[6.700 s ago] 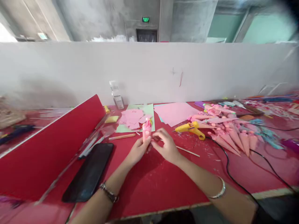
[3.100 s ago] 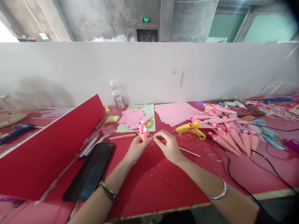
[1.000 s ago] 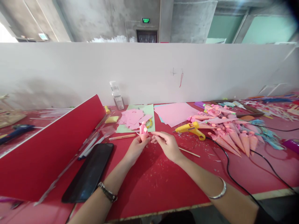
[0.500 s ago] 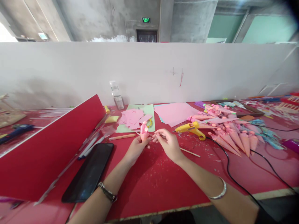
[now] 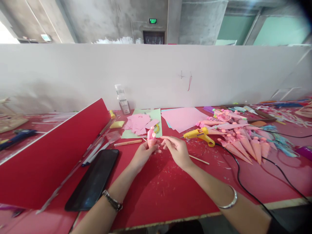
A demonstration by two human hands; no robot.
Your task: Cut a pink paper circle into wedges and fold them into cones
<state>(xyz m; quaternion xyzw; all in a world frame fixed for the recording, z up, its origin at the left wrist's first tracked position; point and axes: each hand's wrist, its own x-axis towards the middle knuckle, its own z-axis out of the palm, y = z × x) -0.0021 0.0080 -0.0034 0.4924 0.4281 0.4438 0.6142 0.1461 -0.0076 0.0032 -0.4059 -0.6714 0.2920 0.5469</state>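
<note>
My left hand (image 5: 143, 155) is wrapped round a small pink paper cone (image 5: 151, 142), held upright over the middle of the table. Pale pink and peach balls show at the cone's top; its lower tip is hidden by my fingers. Just to the right, my right hand (image 5: 177, 151) hovers with its index finger stretched towards the cone and the other fingers bent. I see nothing between those fingers. A thin wooden stick (image 5: 199, 159) lies beyond the right wrist, and a yellow glue gun (image 5: 199, 135) rests on the table to the right.
Finished-looking pink cones (image 5: 243, 144) lie heaped at the right, near a black cord (image 5: 237, 169). Cut pink paper pieces (image 5: 137, 123) and larger pink sheets (image 5: 185, 117) lie at the back. A black phone (image 5: 94, 182) and a red upright board (image 5: 60, 152) stand left.
My right index finger has straightened from a more pinched pose, close to the cone. The left hand still holds the cone in nearly the same place.
</note>
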